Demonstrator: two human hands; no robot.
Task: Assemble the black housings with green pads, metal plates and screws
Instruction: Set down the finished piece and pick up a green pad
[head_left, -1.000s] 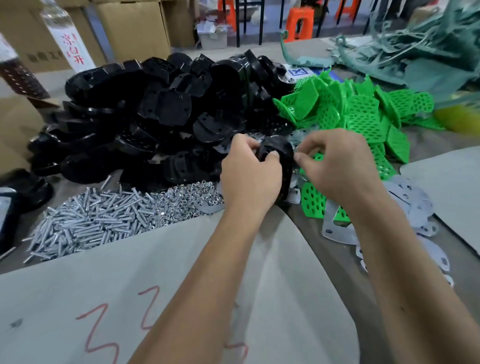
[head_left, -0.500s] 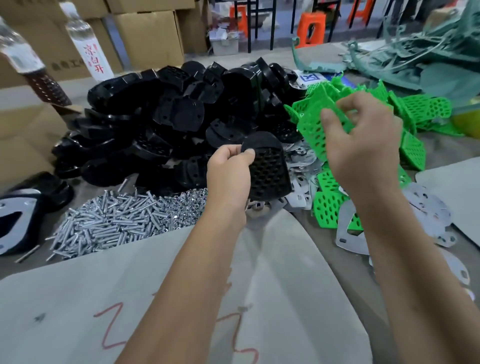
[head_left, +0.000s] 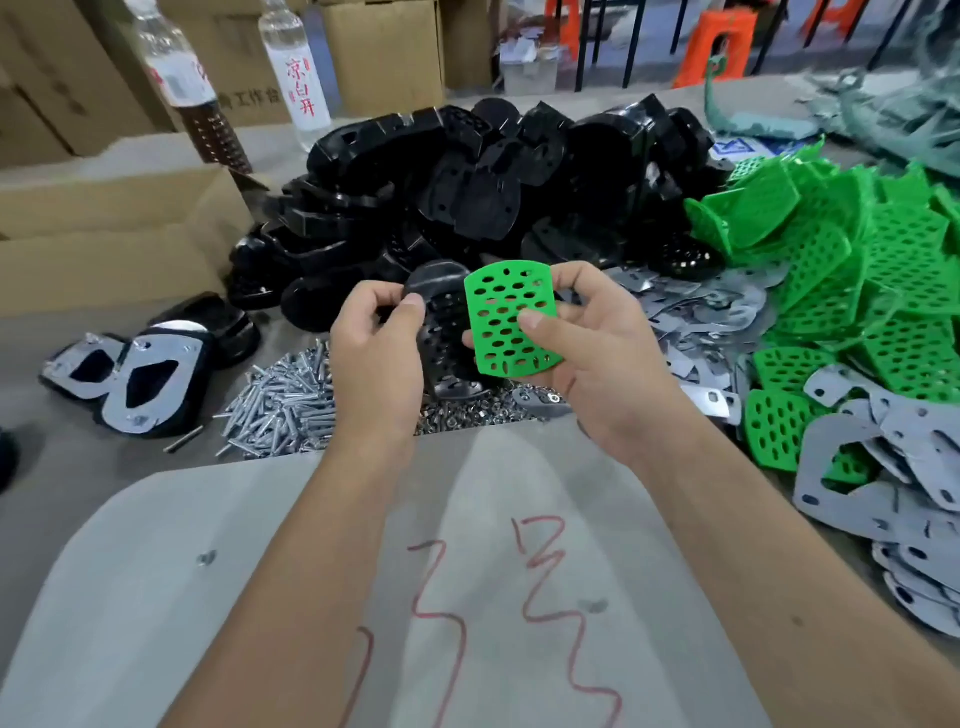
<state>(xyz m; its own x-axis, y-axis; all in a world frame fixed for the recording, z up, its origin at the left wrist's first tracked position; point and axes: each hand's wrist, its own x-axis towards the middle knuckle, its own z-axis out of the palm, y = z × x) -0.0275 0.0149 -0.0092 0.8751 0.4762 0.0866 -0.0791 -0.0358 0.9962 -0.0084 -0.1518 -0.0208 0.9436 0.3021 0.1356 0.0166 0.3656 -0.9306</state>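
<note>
My left hand (head_left: 376, 358) grips a black perforated housing (head_left: 444, 343), held upright above the screws. My right hand (head_left: 597, 353) pinches a green perforated pad (head_left: 506, 319) between thumb and fingers; its left edge overlaps the housing. Behind them lies a heap of black housings (head_left: 493, 187). Green pads (head_left: 857, 270) are piled at the right. Grey metal plates (head_left: 883, 467) spread along the right side. Silver screws (head_left: 280, 405) and small nuts (head_left: 467, 413) lie below my hands.
Two assembled housings with metal plates (head_left: 145, 384) lie at the left. A cardboard box (head_left: 104, 228) stands behind them, with two bottles (head_left: 296, 67) further back. A grey sheet with red marks (head_left: 415, 597) covers the near table. Teal plastic scrap (head_left: 857, 119) sits far right.
My right hand has come back from the green pile holding one pad and brought it against the housing. My left hand has kept the housing and turned it more upright.
</note>
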